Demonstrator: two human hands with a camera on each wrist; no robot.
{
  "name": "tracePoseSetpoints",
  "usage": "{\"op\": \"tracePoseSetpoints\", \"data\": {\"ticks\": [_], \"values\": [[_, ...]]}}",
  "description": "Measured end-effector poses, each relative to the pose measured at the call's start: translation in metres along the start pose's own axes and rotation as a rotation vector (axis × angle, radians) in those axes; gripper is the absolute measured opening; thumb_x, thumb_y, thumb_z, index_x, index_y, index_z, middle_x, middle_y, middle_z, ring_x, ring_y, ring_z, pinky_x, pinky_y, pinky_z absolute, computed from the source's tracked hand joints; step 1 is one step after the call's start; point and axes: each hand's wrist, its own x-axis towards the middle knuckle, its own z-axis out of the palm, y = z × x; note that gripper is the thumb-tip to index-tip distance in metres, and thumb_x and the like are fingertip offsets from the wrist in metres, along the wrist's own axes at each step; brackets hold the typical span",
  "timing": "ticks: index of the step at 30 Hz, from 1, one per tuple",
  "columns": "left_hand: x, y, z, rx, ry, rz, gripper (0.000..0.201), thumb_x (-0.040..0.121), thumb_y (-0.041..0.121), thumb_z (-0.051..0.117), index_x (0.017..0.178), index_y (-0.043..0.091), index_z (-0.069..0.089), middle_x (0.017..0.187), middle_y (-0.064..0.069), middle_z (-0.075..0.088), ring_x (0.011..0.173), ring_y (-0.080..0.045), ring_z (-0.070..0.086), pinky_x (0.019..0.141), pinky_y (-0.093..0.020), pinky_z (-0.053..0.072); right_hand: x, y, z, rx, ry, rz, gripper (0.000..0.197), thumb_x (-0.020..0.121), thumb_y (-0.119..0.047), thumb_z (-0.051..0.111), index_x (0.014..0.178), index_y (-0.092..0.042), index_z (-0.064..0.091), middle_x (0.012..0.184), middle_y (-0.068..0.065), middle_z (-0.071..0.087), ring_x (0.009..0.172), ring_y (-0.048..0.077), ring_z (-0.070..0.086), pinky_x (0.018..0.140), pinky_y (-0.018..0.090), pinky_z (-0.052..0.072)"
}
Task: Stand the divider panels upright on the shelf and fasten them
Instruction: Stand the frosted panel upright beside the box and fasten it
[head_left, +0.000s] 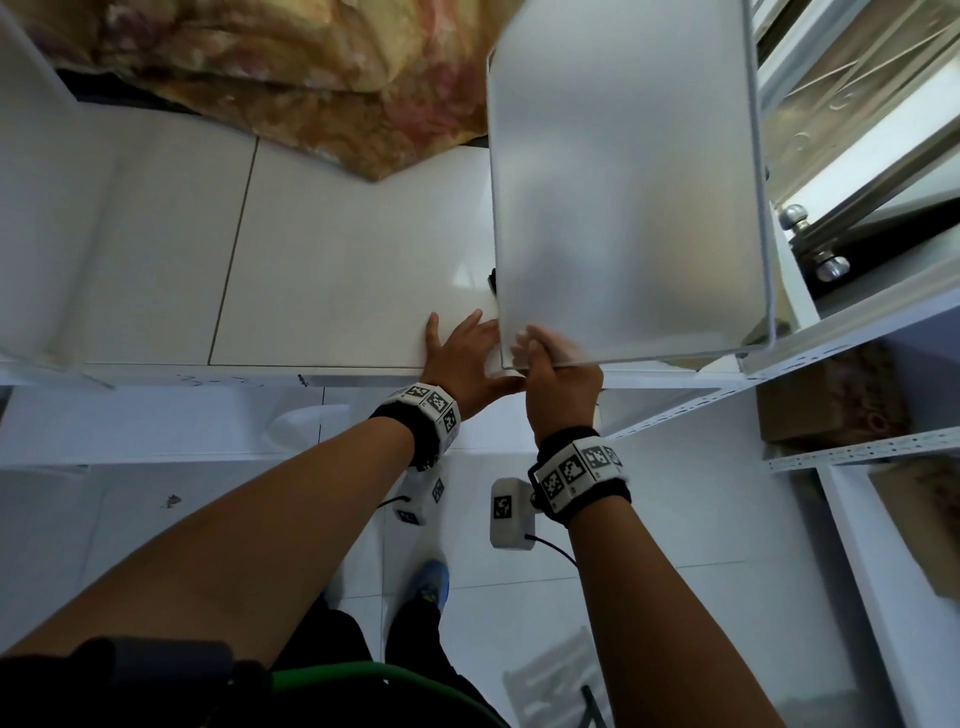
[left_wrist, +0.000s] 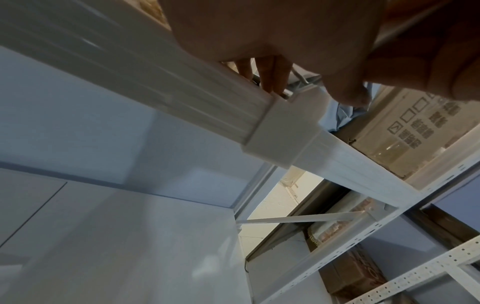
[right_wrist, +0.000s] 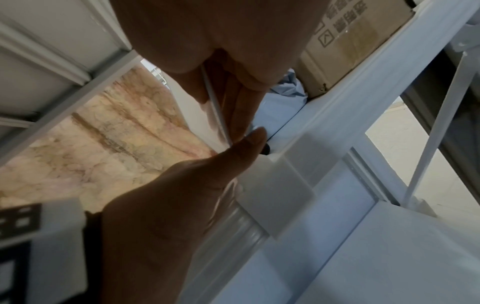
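A white divider panel (head_left: 623, 197) with a wire frame stands upright at the right end of the white shelf (head_left: 337, 260). My right hand (head_left: 540, 353) pinches the panel's near bottom corner; in the right wrist view its fingers (right_wrist: 241, 92) close round the wire edge (right_wrist: 215, 111). My left hand (head_left: 465, 345) rests flat on the shelf just left of that corner, fingers straight, thumb (right_wrist: 254, 139) touching the panel's foot. A white clip (left_wrist: 283, 133) wraps the shelf's front beam right below both hands, also seen as a white clip (right_wrist: 280, 185) from the right wrist. A small black knob (head_left: 491, 276) sits at the panel's left edge.
A patterned quilt (head_left: 311, 78) fills the back of the shelf. Another white panel (head_left: 31, 208) stands at the far left. A cardboard box (right_wrist: 350, 41) and a window frame (head_left: 857, 130) lie to the right. Perforated shelf rails (head_left: 857, 452) run lower right.
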Motion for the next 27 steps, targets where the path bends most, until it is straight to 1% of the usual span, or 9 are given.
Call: {"op": "tracePoseSetpoints", "data": {"ticks": [4, 6, 9, 13, 15, 18, 21, 24, 27], "values": [[-0.003, 0.001, -0.003, -0.115, 0.014, -0.038, 0.096, 0.065, 0.087, 0.035, 0.147, 0.036, 0.039, 0.152, 0.015, 0.044, 0.151, -0.012, 0.021, 0.119, -0.057, -0.014, -0.004, 0.0, 0.003, 0.057, 0.052, -0.008, 0.016, 0.09, 0.002, 0.06, 0.098, -0.001, 0.073, 0.077, -0.013, 0.07, 0.073, -0.003, 0.069, 0.07, 0.013, 0.053], [-0.002, 0.002, -0.003, -0.155, 0.007, -0.057, 0.085, 0.074, 0.08, 0.043, 0.146, 0.036, 0.04, 0.153, 0.011, 0.045, 0.151, -0.011, 0.021, 0.119, -0.055, -0.016, -0.002, -0.001, 0.006, 0.104, 0.073, 0.017, 0.016, 0.09, 0.0, 0.061, 0.098, -0.006, 0.074, 0.082, -0.009, 0.073, 0.08, 0.008, 0.072, 0.078, 0.026, 0.058], [0.004, 0.002, -0.008, -0.175, -0.04, -0.072, 0.049, 0.098, 0.039, 0.052, 0.145, 0.026, 0.045, 0.156, 0.005, 0.04, 0.152, -0.011, 0.019, 0.12, -0.052, -0.015, 0.006, 0.0, 0.009, 0.186, 0.05, 0.057, 0.016, 0.091, -0.006, 0.063, 0.097, -0.017, 0.073, 0.095, 0.001, 0.075, 0.091, 0.018, 0.072, 0.089, 0.043, 0.056], [0.009, -0.006, -0.023, -0.414, 0.014, -0.108, 0.035, 0.107, 0.017, 0.03, 0.124, 0.006, 0.058, 0.133, -0.014, 0.057, 0.128, -0.027, 0.05, 0.119, -0.05, 0.013, 0.007, -0.003, 0.015, 0.126, -0.069, 0.022, 0.02, 0.092, -0.012, 0.065, 0.11, -0.011, 0.072, 0.104, -0.002, 0.073, 0.099, 0.009, 0.067, 0.095, 0.033, 0.053], [0.013, -0.014, -0.025, -0.469, 0.065, -0.164, 0.035, 0.103, 0.024, 0.031, 0.096, 0.007, 0.06, 0.096, -0.016, 0.059, 0.096, -0.029, 0.052, 0.098, -0.045, 0.035, 0.005, -0.003, 0.017, 0.128, -0.152, 0.042, 0.026, 0.092, -0.011, 0.064, 0.117, -0.012, 0.069, 0.108, -0.004, 0.072, 0.098, 0.004, 0.066, 0.093, 0.027, 0.052], [0.016, -0.017, -0.026, -0.758, 0.127, -0.301, 0.031, 0.104, 0.025, 0.044, 0.073, 0.019, 0.044, 0.071, 0.0, 0.044, 0.074, -0.019, 0.039, 0.071, -0.033, 0.034, -0.001, -0.015, 0.015, 0.116, -0.123, -0.026, 0.035, 0.089, -0.006, 0.065, 0.122, -0.019, 0.065, 0.108, -0.017, 0.067, 0.094, -0.008, 0.062, 0.088, 0.018, 0.049], [0.017, -0.021, -0.026, -0.844, 0.196, -0.342, 0.023, 0.103, 0.024, 0.049, 0.083, 0.014, 0.054, 0.073, 0.001, 0.045, 0.069, -0.013, 0.038, 0.068, -0.03, 0.034, 0.002, -0.05, 0.003, 0.378, 0.148, -0.097, 0.032, 0.088, -0.007, 0.064, 0.119, -0.018, 0.065, 0.119, 0.003, 0.068, 0.109, 0.018, 0.065, 0.093, 0.04, 0.054], [0.019, -0.021, -0.027, -0.871, 0.213, -0.355, 0.021, 0.103, 0.023, 0.05, 0.085, 0.014, 0.057, 0.073, 0.004, 0.048, 0.067, -0.011, 0.04, 0.068, -0.028, 0.036, 0.016, -0.093, -0.022, 0.649, 0.28, -0.024, 0.024, 0.084, -0.016, 0.056, 0.103, -0.003, 0.065, 0.1, 0.017, 0.069, 0.083, 0.03, 0.067, 0.065, 0.036, 0.056], [0.02, -0.02, -0.023, -0.86, 0.273, -0.343, 0.029, 0.104, 0.025, 0.049, 0.075, 0.023, 0.052, 0.07, 0.006, 0.047, 0.064, -0.009, 0.039, 0.065, -0.028, 0.036, 0.018, -0.114, -0.044, 0.612, 0.298, -0.147, 0.024, 0.093, -0.009, 0.053, 0.099, 0.01, 0.066, 0.09, 0.026, 0.071, 0.076, 0.037, 0.069, 0.059, 0.037, 0.056]]}}
